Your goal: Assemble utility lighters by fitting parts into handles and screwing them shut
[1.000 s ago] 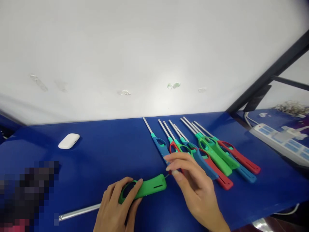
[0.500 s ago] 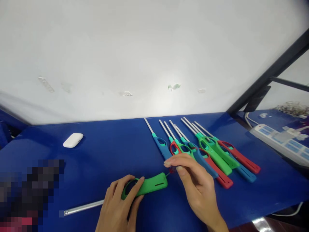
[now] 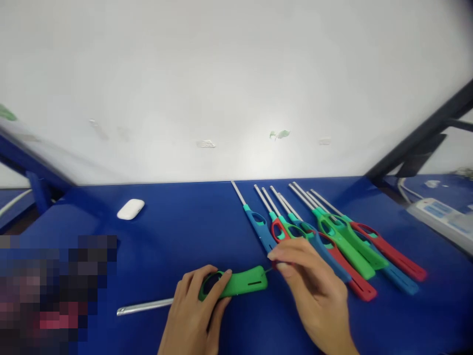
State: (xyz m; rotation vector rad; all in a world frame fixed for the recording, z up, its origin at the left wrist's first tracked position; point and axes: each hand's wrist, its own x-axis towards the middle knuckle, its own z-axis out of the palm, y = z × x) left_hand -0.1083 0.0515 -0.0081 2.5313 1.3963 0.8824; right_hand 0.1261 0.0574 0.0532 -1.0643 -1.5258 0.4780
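Observation:
My left hand (image 3: 199, 303) is closed around a green gas lighter (image 3: 244, 283) lying on the blue table. The lighter's metal tube (image 3: 146, 306) points left, and its trigger area is partly covered by my fingers. My right hand (image 3: 314, 291) pinches what looks like a small screwdriver (image 3: 274, 266) with a dark red handle, mostly hidden by the fingertips. Its thin shaft meets the small hole at the right end of the green handle. Just behind my right hand lies a blue lighter (image 3: 259, 229), partly covered.
Several more lighters in red, green and blue lie side by side at the right, including a red lighter (image 3: 399, 256). A white earbud case (image 3: 130, 209) sits at the left. A power strip (image 3: 439, 217) lies far right. A white wall (image 3: 221, 88) closes off the back.
The camera view has shifted, so the scene sits further right in the picture. Both hands keep their hold, with the shaft still at the lighter's end; my right fingers are slightly more closed.

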